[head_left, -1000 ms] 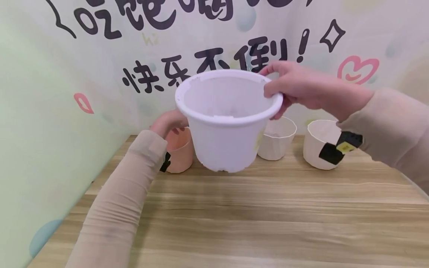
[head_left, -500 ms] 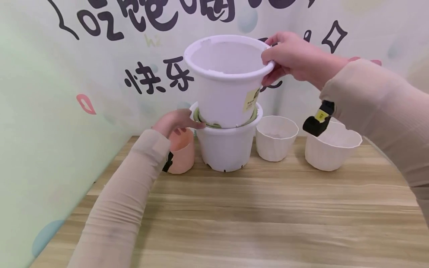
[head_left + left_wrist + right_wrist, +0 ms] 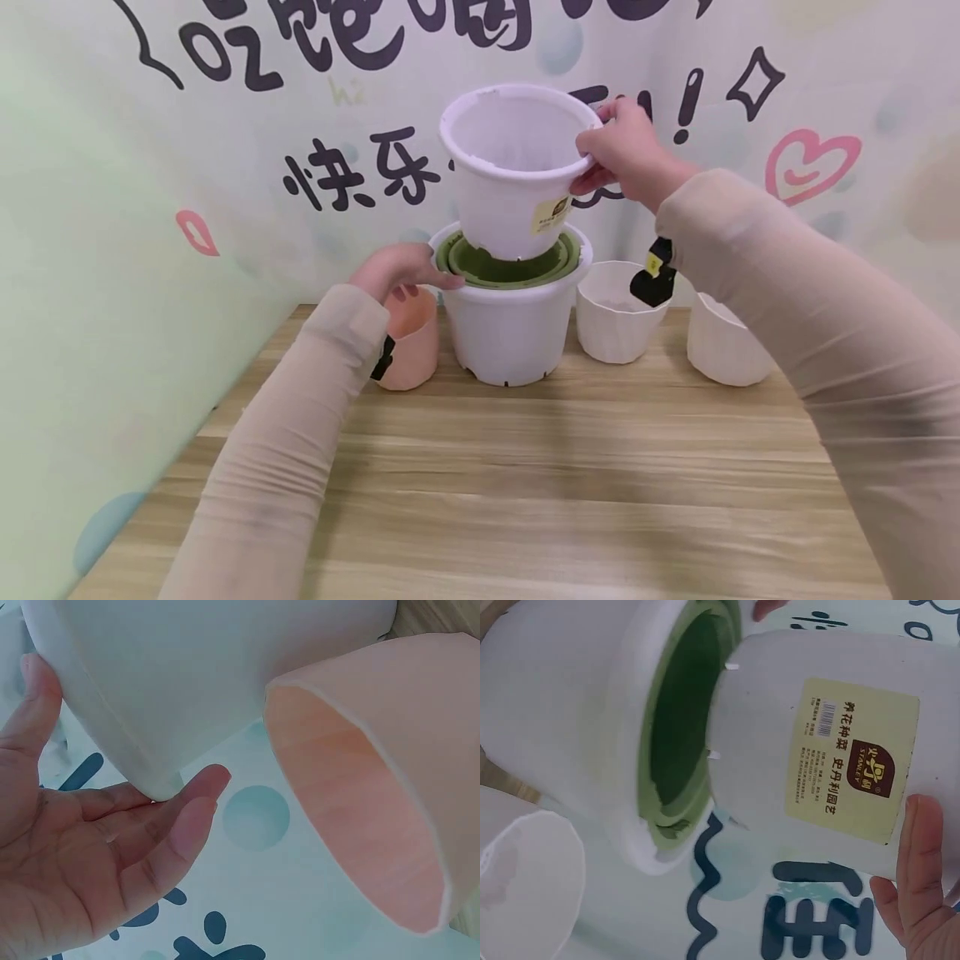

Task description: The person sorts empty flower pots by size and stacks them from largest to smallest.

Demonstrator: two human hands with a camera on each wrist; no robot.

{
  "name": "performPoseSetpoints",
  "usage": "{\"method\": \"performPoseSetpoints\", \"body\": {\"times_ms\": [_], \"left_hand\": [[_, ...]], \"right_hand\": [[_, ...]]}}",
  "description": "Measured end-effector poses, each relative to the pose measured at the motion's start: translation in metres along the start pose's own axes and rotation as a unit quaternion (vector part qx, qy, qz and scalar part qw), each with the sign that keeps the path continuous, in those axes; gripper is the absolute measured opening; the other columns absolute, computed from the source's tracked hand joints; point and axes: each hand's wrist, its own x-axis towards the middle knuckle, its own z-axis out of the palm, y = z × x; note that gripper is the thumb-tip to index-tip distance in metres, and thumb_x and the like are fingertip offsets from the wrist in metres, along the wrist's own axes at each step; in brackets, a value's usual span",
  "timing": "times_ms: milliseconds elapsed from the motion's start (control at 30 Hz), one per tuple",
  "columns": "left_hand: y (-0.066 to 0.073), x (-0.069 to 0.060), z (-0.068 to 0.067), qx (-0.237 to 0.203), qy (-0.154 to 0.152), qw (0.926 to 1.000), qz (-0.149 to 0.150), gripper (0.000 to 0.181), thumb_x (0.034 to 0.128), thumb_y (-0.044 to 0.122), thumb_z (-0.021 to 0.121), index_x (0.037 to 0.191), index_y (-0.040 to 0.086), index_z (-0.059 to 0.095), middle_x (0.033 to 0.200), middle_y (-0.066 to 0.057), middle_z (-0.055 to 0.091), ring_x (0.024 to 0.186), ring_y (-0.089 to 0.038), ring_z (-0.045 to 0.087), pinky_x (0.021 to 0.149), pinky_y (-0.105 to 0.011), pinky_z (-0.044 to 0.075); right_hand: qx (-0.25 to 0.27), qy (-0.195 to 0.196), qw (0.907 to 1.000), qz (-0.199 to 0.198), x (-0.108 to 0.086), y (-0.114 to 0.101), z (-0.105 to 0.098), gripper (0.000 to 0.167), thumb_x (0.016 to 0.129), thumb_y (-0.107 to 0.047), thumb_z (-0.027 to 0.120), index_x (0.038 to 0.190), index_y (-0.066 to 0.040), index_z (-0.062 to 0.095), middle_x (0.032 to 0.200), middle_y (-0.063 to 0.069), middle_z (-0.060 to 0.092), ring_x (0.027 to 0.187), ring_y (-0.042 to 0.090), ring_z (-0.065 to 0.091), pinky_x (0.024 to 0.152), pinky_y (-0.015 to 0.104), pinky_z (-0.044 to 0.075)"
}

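My right hand (image 3: 630, 154) grips the rim of a labelled white pot (image 3: 495, 200), upright in the air. Below it a larger white pot (image 3: 510, 333) stands on the table with green pots (image 3: 573, 250) nested inside, the held pot's base over their opening. In the right wrist view, the yellow label (image 3: 851, 757) faces the camera and my fingers (image 3: 922, 855) lie along the wall. My left hand (image 3: 401, 268) holds the larger pot's left rim, thumb on top. In the left wrist view its fingers (image 3: 161, 832) are below the rim, beside a pink pot (image 3: 450, 735).
The pink pot (image 3: 416, 350) stands left of the larger white pot. Two ribbed white pots (image 3: 615, 329) (image 3: 723, 346) stand to the right on the wooden table (image 3: 525, 483). A printed cloth (image 3: 247, 167) hangs close behind the pots.
The labelled pot was lower and nearer, hiding the larger pot; it rose, then moved back and slightly right, uncovering the green pots. My left hand has stayed at the larger pot's rim.
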Motion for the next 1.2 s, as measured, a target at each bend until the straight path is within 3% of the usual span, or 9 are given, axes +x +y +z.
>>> {"method": "performPoseSetpoints", "body": {"times_ms": [267,467,700,900,1067,1200], "left_hand": [[0.004,0.002,0.0,-0.003,0.004,1.0,-0.006,0.062,0.0827,0.044,0.063,0.12,0.001,0.038,0.126,-0.013,0.042,0.109,-0.033,0.047,0.09,-0.044,0.046],[0.005,0.002,-0.001,0.009,0.003,0.9999,-0.007,0.066,0.0828,0.045,0.062,0.125,0.001,0.037,0.128,-0.012,0.042,0.109,-0.033,0.048,0.09,-0.043,0.046],[0.003,0.001,-0.002,0.009,0.002,0.9999,-0.008,0.068,0.0832,0.045,0.062,0.127,0.001,0.036,0.13,-0.013,0.041,0.109,-0.033,0.048,0.09,-0.043,0.046],[0.001,0.001,-0.001,-0.001,0.003,1.0,-0.006,0.065,0.083,0.044,0.063,0.124,0.001,0.037,0.127,-0.013,0.043,0.108,-0.034,0.048,0.09,-0.044,0.046],[0.0,0.001,0.001,-0.004,0.001,1.0,-0.006,0.064,0.0834,0.044,0.062,0.122,0.0,0.038,0.126,-0.013,0.043,0.108,-0.034,0.048,0.09,-0.044,0.046],[0.0,0.001,0.0,-0.007,0.001,0.9999,-0.007,0.064,0.0834,0.044,0.062,0.122,0.0,0.037,0.126,-0.013,0.042,0.108,-0.034,0.048,0.091,-0.044,0.045]], "right_hand": [[0.001,0.01,0.9999,-0.007,0.015,0.029,0.017,0.043,0.085,0.0,0.039,0.125,-0.005,0.025,0.122,0.021,0.042,0.046,0.014,0.062,0.053,0.029,0.055],[-0.008,0.0,1.0,-0.002,0.02,0.04,0.023,0.047,0.085,0.0,0.039,0.13,-0.002,0.027,0.122,0.022,0.045,0.046,0.013,0.061,0.053,0.028,0.055],[-0.072,-0.026,0.997,-0.006,0.021,0.039,0.024,0.037,0.087,-0.002,0.039,0.123,0.004,0.037,0.118,0.024,0.049,0.048,0.01,0.062,0.056,0.026,0.055],[-0.089,-0.053,0.9946,0.001,0.026,0.052,0.035,0.032,0.085,0.001,0.039,0.114,0.014,0.045,0.109,0.026,0.052,0.045,0.01,0.06,0.055,0.025,0.054],[-0.101,-0.062,0.9929,0.013,0.029,0.066,0.04,0.031,0.084,0.0,0.04,0.112,0.014,0.046,0.109,0.026,0.053,0.047,0.01,0.061,0.064,0.027,0.055],[-0.113,-0.058,0.9918,0.012,0.03,0.076,0.042,0.019,0.084,0.0,0.041,0.098,0.01,0.05,0.101,0.023,0.055,0.048,0.009,0.061,0.064,0.027,0.055]]}}
